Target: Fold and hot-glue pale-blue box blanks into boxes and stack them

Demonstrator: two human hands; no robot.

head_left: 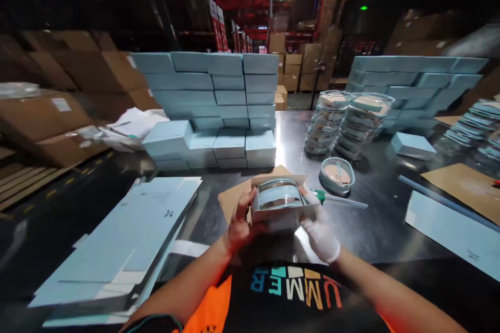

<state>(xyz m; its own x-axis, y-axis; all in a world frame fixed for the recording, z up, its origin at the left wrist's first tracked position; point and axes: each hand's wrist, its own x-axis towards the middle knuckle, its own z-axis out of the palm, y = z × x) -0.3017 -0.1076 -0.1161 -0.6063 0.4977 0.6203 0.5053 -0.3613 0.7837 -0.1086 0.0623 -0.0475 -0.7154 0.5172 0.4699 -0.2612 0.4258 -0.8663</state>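
Close to my body, an open cardboard box (287, 213) is held between my two hands. Inside it sits a clear rounded container (279, 193), its curved side upward. My bare left hand (239, 222) grips the box's left wall with its fingers bent. My right hand (321, 231), in a white glove, closes on the right side of the box. Beyond the right hand, a green-handled tool (320, 196) lies beside a thin clear strip (347, 201). A single clear container (337, 175) with a brown insert rests on the dark table (292, 138).
Blue boxes (230, 91) are stacked at the back left, and more blue boxes (414, 80) at the back right. Tall stacks of clear containers (347, 125) stand between. Flat blue box blanks (128, 234) lie left, a brown cardboard sheet (234, 197) behind my hands.
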